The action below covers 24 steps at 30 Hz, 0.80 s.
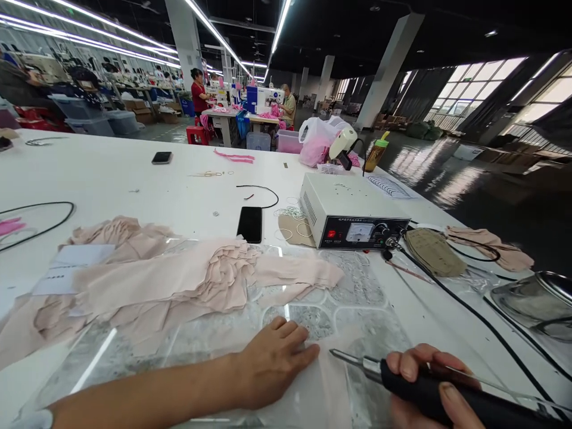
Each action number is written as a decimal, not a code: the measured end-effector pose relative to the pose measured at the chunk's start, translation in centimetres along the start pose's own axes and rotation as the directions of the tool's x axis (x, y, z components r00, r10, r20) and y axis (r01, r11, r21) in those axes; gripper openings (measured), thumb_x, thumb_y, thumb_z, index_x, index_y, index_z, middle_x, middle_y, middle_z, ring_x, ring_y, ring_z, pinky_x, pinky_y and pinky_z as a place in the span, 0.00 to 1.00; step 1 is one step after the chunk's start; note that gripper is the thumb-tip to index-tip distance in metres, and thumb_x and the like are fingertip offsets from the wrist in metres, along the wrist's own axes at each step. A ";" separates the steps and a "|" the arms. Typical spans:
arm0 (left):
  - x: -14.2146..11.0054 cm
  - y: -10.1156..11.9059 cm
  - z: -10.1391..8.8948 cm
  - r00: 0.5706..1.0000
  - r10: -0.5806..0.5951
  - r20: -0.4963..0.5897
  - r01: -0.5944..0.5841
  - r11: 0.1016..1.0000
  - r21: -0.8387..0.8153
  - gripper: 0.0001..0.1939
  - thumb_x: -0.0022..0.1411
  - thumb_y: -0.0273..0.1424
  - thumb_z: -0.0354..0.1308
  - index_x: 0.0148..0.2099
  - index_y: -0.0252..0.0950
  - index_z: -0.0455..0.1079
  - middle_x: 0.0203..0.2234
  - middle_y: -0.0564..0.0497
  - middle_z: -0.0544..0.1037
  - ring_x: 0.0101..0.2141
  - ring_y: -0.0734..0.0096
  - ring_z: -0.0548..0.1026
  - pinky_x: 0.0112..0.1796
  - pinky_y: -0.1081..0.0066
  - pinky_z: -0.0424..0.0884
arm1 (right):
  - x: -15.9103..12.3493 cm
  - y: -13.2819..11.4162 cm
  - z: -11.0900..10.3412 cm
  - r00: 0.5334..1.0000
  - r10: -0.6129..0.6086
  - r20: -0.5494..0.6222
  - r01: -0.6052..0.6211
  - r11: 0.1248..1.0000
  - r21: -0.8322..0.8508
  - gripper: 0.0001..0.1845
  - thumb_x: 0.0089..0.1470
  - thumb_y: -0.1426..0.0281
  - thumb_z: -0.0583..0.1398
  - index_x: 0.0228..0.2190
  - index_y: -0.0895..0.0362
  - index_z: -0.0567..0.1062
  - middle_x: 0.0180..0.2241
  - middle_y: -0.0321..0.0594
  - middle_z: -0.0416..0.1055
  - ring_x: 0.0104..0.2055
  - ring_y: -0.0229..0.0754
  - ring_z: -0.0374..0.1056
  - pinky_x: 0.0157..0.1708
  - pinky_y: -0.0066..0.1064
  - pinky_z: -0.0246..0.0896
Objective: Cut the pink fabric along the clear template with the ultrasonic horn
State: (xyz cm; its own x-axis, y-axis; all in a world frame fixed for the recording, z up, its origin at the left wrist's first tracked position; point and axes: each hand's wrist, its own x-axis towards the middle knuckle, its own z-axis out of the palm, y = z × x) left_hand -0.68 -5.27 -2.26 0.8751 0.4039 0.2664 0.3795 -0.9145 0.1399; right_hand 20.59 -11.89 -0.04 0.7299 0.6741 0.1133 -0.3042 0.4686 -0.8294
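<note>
My left hand [279, 363] lies palm down on a sheer pale pink fabric piece [328, 381], pressing it on a glossy grey marbled sheet [179, 348]. Its thumb points right and its fingers bend slightly. In my right hand [429, 381] is a handheld ultrasonic cutter [411, 387] with a black handle and a pointed metal tip. The tip is just right of my left thumb, over the edge of the fabric; whether it touches, I cannot tell. Beyond my left hand lies a heap of pale pink fabric pieces [179, 280], with a white paper label [74, 268] on its left part.
A beige control box [357, 208] stands at centre right, its black cable [473, 322] running toward my right side. A black phone [249, 224] lies left of the box. A metal can [531, 304] stands at right. Across the table are scissors [208, 174]; people work at sewing machines beyond.
</note>
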 end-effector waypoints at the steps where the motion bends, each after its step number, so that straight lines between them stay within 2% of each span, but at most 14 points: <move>1: -0.1 0.0 0.0 1.000 0.000 0.001 0.000 1.000 0.002 0.17 0.63 0.25 0.53 0.54 0.34 0.62 0.36 0.46 0.70 0.34 0.63 0.67 0.37 0.64 0.60 | 0.0 0.3 0.3 1.000 -0.005 0.005 0.005 1.000 0.016 0.07 0.43 0.70 0.60 0.29 0.54 0.71 0.28 0.34 0.66 0.23 0.34 0.61 0.24 0.32 0.65; 5: -0.2 0.0 -0.1 1.000 0.004 0.023 -0.004 1.000 -0.004 0.18 0.63 0.26 0.54 0.55 0.33 0.61 0.36 0.46 0.69 0.33 0.64 0.66 0.37 0.64 0.59 | 0.4 1.2 0.6 1.000 -0.006 0.005 0.006 0.999 0.039 0.07 0.42 0.71 0.59 0.29 0.54 0.70 0.26 0.33 0.64 0.23 0.35 0.60 0.23 0.31 0.64; 8: -0.1 0.0 -0.1 1.000 0.005 0.027 -0.005 1.000 -0.008 0.18 0.63 0.26 0.54 0.55 0.32 0.61 0.36 0.46 0.69 0.32 0.65 0.65 0.36 0.65 0.59 | 0.4 1.4 0.4 0.999 0.041 0.034 -0.042 0.999 0.032 0.05 0.45 0.70 0.57 0.30 0.53 0.70 0.25 0.33 0.61 0.24 0.36 0.60 0.25 0.31 0.65; 12: -0.1 0.0 0.0 1.000 0.015 0.007 -0.015 1.000 -0.010 0.18 0.63 0.26 0.53 0.55 0.31 0.61 0.35 0.46 0.68 0.32 0.66 0.65 0.35 0.65 0.58 | 0.2 1.5 0.3 0.999 0.044 0.028 -0.044 0.999 0.001 0.06 0.47 0.70 0.54 0.31 0.52 0.70 0.27 0.33 0.60 0.25 0.35 0.59 0.25 0.30 0.64; 18: 0.0 -0.1 -0.1 1.000 0.018 0.011 -0.018 0.999 -0.029 0.18 0.62 0.26 0.54 0.54 0.31 0.62 0.35 0.47 0.69 0.33 0.65 0.65 0.35 0.64 0.59 | 0.2 1.5 1.0 1.000 0.020 -0.002 -0.020 0.999 -0.038 0.07 0.45 0.71 0.55 0.30 0.53 0.69 0.26 0.33 0.59 0.25 0.35 0.57 0.24 0.31 0.63; 24: 0.1 -0.1 -0.3 1.000 0.011 0.006 -0.011 0.999 -0.033 0.17 0.62 0.26 0.54 0.54 0.31 0.62 0.35 0.47 0.68 0.32 0.65 0.65 0.35 0.65 0.59 | 0.3 0.6 2.4 0.999 0.028 -0.042 -0.032 0.995 -0.092 0.06 0.37 0.71 0.57 0.24 0.53 0.67 0.23 0.31 0.58 0.21 0.34 0.56 0.21 0.30 0.62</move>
State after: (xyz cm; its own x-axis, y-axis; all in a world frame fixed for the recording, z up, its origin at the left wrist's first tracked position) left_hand -0.74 -5.16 -1.98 0.8810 0.3938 0.2621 0.3599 -0.9176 0.1689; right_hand 19.18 -10.01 0.80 0.7462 0.6624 0.0663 -0.2701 0.3923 -0.8793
